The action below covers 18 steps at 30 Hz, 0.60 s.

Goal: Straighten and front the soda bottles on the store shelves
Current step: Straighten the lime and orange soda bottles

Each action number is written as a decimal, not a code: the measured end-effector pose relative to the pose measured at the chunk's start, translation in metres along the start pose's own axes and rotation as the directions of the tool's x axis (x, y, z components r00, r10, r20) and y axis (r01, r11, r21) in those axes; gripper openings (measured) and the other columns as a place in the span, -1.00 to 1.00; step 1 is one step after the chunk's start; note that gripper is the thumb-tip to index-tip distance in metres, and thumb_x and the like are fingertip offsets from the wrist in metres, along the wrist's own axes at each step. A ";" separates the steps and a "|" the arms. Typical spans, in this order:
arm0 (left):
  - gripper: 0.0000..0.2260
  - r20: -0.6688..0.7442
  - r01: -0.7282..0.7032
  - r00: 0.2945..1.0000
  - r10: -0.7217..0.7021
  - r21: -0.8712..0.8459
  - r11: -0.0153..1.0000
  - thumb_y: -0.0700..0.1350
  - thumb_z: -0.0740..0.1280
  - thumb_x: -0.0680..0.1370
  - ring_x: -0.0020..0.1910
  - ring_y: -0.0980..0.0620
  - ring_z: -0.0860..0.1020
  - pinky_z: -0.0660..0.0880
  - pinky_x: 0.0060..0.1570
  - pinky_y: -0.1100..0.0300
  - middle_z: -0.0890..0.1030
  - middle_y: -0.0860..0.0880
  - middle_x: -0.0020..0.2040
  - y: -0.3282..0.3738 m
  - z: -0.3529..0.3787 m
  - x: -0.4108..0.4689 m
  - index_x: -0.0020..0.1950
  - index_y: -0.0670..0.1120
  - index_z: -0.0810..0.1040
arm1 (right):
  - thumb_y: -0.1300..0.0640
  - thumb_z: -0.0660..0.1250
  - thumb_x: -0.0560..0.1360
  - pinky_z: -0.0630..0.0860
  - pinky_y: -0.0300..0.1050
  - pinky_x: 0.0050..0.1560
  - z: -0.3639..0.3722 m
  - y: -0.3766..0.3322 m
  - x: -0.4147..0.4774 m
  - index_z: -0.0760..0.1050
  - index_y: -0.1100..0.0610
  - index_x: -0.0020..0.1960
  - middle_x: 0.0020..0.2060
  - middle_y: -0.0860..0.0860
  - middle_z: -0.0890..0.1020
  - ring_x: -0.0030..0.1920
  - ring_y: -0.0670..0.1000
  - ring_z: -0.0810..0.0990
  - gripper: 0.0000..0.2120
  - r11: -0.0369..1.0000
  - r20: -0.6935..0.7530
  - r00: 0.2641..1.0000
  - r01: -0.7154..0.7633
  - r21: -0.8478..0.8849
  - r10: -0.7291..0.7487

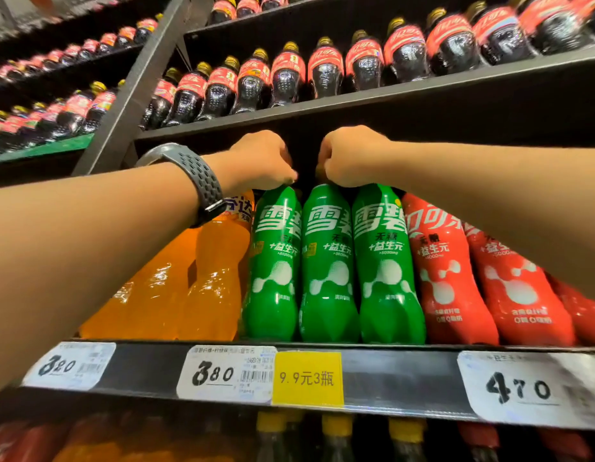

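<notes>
Fronting is judged to be in hand: the green bottles [327, 261] at the shelf edge [399, 378] are gripped at their tops by the curled fingers of the left hand [259, 161] and right hand [349, 158]. Next, labels are to be squared forward.

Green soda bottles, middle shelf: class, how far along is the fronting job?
Done: three green bottles stand at the shelf edge, labels forward. In hand: the left hand grips the left green bottle's top, the right hand apparently the middle green bottle's. Left, likely: the orange bottles and red bottles alongside.
</notes>
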<state>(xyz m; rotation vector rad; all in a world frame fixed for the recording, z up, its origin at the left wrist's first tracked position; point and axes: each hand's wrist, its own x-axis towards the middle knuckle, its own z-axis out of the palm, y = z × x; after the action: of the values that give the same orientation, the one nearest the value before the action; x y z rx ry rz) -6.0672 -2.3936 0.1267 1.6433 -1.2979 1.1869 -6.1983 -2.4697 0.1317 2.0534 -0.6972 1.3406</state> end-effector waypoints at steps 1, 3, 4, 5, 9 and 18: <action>-0.73 0.015 -0.008 1.000 0.008 -0.021 1.000 0.00 0.40 0.49 0.05 -0.05 0.54 0.45 -0.03 0.16 0.62 -0.07 0.11 -0.002 0.000 0.000 0.15 -0.07 0.62 | 0.07 0.26 0.49 0.41 0.04 0.17 0.002 0.001 0.000 0.55 0.10 0.14 0.05 0.10 0.60 0.08 0.18 0.53 -0.74 1.000 0.002 1.000 -0.002 0.001 0.002; -0.71 0.029 -0.034 0.999 0.034 -0.009 0.999 0.03 0.37 0.51 0.07 -0.08 0.54 0.47 0.01 0.13 0.61 -0.09 0.11 -0.005 -0.001 0.000 0.16 -0.09 0.61 | 0.03 0.27 0.50 0.41 0.04 0.16 0.005 0.002 0.001 0.56 0.09 0.14 0.03 0.09 0.60 0.06 0.18 0.53 -0.73 1.000 -0.009 1.000 -0.013 0.008 0.013; -0.67 0.029 -0.048 0.998 0.048 0.017 0.999 0.09 0.35 0.52 0.08 -0.09 0.53 0.48 0.06 0.09 0.61 -0.08 0.11 -0.006 -0.002 0.000 0.17 -0.08 0.60 | 0.01 0.28 0.50 0.40 0.05 0.16 0.006 0.002 0.000 0.57 0.08 0.14 0.02 0.09 0.60 0.05 0.18 0.53 -0.73 1.000 -0.023 1.000 -0.017 0.012 0.017; -0.63 0.024 -0.066 0.998 0.065 0.048 0.997 0.16 0.32 0.52 0.09 -0.10 0.53 0.48 0.12 0.03 0.60 -0.07 0.10 -0.007 -0.003 -0.001 0.16 -0.08 0.59 | 0.00 0.28 0.50 0.39 0.06 0.17 0.007 0.002 0.000 0.57 0.08 0.13 0.00 0.09 0.60 0.05 0.18 0.53 -0.73 1.000 -0.039 0.999 -0.023 0.015 0.023; -0.51 -0.014 -0.134 0.991 0.136 0.068 0.989 0.28 0.35 0.45 0.12 -0.08 0.53 0.44 0.21 -0.07 0.62 -0.04 0.08 -0.011 -0.005 -0.003 0.15 -0.08 0.61 | -0.07 0.30 0.49 0.38 0.07 0.19 0.005 0.002 -0.002 0.58 0.07 0.13 0.02 0.09 0.61 0.09 0.18 0.53 -0.70 0.999 -0.082 0.996 -0.037 0.001 0.037; -0.63 -0.045 -0.238 0.971 0.236 -0.042 0.970 0.17 0.40 0.46 0.01 -0.03 0.57 0.55 0.03 0.03 0.64 -0.03 0.00 -0.027 -0.003 0.002 0.09 -0.08 0.64 | -0.08 0.35 0.47 0.40 0.02 0.07 0.005 -0.009 -0.002 0.59 0.08 0.09 -0.11 0.07 0.58 0.01 0.16 0.54 -0.70 0.993 -0.106 0.989 -0.107 -0.057 0.100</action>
<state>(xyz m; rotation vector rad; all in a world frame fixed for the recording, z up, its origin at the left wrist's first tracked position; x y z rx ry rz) -6.0418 -2.3854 0.1297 1.4531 -1.5175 1.3110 -6.1899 -2.4663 0.1261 1.9073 -0.7991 1.4534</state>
